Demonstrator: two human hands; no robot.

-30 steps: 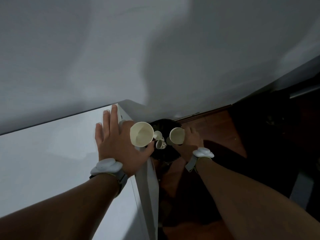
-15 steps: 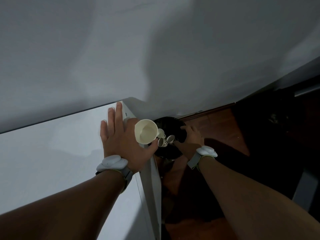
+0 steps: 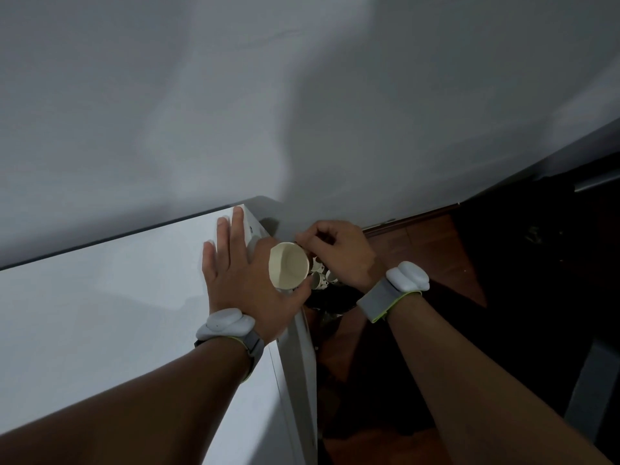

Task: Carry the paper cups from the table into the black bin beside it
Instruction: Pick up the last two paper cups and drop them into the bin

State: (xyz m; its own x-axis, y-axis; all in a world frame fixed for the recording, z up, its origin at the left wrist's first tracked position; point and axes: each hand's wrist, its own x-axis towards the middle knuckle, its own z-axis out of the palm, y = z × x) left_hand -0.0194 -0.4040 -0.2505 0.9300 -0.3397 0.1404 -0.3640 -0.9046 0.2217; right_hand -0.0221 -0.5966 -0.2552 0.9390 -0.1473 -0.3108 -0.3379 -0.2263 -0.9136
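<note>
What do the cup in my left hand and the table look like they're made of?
The cup looks like thin paper, matte cream, with its rim bent slightly out of round. The table is smooth white with a faint sheen, probably laminate or painted board; I can't tell which.

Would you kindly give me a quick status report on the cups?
Left hand flat on table, paper cup pinched at thumb. Right hand at the cup's rim. Cups in black bin. Nothing in the way.

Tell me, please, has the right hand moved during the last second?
Yes. The right hand has lifted from over the black bin toward the paper cup at the table corner.
</note>
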